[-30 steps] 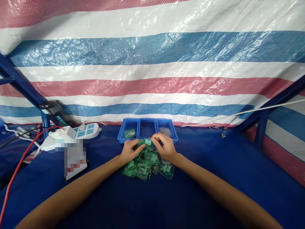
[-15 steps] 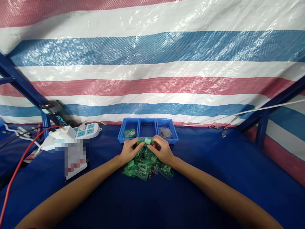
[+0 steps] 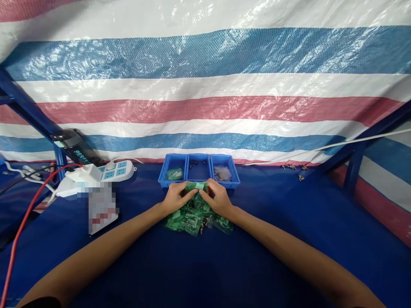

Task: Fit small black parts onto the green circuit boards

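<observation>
A small green plastic bag (image 3: 197, 186) is pinched between my two hands. My left hand (image 3: 176, 197) grips its left side, my right hand (image 3: 218, 197) its right side, with both thumbs close together at the middle. Below them a pile of green bags (image 3: 189, 221) lies on the blue table, with small metal parts (image 3: 204, 223) among them. Just behind my hands stand three joined blue bins: the left bin (image 3: 163, 174) holds green bags, the middle bin (image 3: 198, 173) a few small dark parts, and the right bin (image 3: 236, 174) clear bags.
On the left are a power strip (image 3: 126, 170) with a white plug, a red cable (image 3: 24, 226), a blurred phone-like object (image 3: 102, 209) and a black bottle (image 3: 77, 147). Small metal pieces (image 3: 301, 177) lie at the back right. A striped sheet (image 3: 205, 109) hangs behind.
The view has tipped slightly, so the scene sits a little higher. My thumbs have come closer together on the green bag, which both hands still hold.
</observation>
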Demonstrator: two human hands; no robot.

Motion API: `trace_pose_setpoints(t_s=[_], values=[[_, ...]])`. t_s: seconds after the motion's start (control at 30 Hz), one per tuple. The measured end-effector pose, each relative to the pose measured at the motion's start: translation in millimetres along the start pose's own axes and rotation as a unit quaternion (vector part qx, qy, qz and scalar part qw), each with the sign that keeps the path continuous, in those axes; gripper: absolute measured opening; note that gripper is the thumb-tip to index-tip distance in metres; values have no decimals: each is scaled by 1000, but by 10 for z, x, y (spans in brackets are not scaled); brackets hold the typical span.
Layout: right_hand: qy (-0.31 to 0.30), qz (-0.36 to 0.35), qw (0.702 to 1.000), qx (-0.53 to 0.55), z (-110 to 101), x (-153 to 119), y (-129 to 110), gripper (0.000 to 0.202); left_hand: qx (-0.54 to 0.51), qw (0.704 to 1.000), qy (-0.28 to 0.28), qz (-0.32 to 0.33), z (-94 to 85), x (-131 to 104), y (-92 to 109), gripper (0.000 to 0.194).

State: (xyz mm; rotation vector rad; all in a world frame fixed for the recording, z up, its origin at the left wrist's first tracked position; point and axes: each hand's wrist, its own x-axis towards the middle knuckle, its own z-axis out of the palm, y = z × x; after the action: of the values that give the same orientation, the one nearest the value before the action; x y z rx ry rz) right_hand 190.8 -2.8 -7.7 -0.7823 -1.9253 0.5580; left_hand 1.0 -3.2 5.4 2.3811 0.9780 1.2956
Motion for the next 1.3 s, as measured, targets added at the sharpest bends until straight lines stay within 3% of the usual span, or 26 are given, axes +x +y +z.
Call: trace_pose_setpoints(t_s=[0.2, 0.43, 0.77, 1.3], values=[[-2, -14, 1000, -21, 9, 1, 17, 21, 4, 1000, 4, -4, 0, -7, -6, 15], [0, -16, 1000, -20, 19, -8, 12, 10, -11, 1000, -3, 3, 1, 0, 3, 14], [-11, -3, 1000, -21, 9, -14, 6, 11, -1, 1000, -9, -7, -2, -6, 3, 14], [-29, 21, 999, -15, 1, -15, 20, 25, 7, 1000, -26, -5, 5, 0, -7, 23]])
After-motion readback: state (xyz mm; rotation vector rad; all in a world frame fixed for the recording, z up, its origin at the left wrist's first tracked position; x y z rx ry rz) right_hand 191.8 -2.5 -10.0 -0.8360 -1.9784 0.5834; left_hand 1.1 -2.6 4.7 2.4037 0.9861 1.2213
